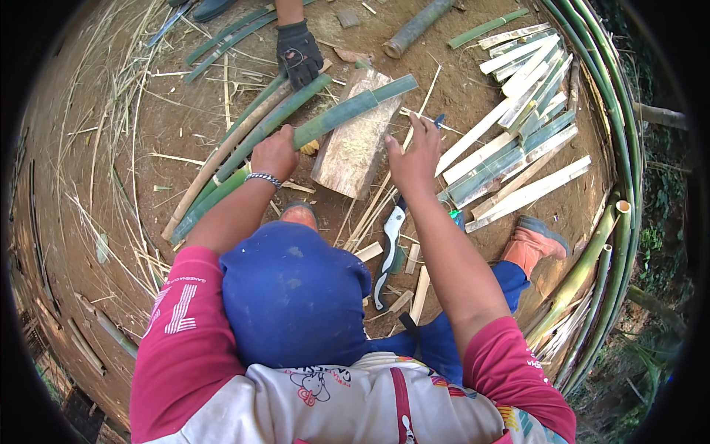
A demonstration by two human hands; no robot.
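Note:
My left hand (275,154) is closed around the near end of a green split bamboo piece (355,111). The piece slants up to the right, its far part lying across a squared wooden block (344,166). To the right of the block, my right hand (414,157) is raised with fingers apart and nothing visible in it. Just past its fingertips shows a small dark blue object (439,120), too small to name. A saw with a white and black handle (390,248) lies on the ground beside my right forearm, its upper part hidden.
Another person's black-gloved hand (299,55) rests on several bamboo lengths (244,144) at the left. Split bamboo strips (510,126) are heaped at the right. A thick bamboo section (416,29) lies at the back. Long green poles (617,111) curve along the right edge.

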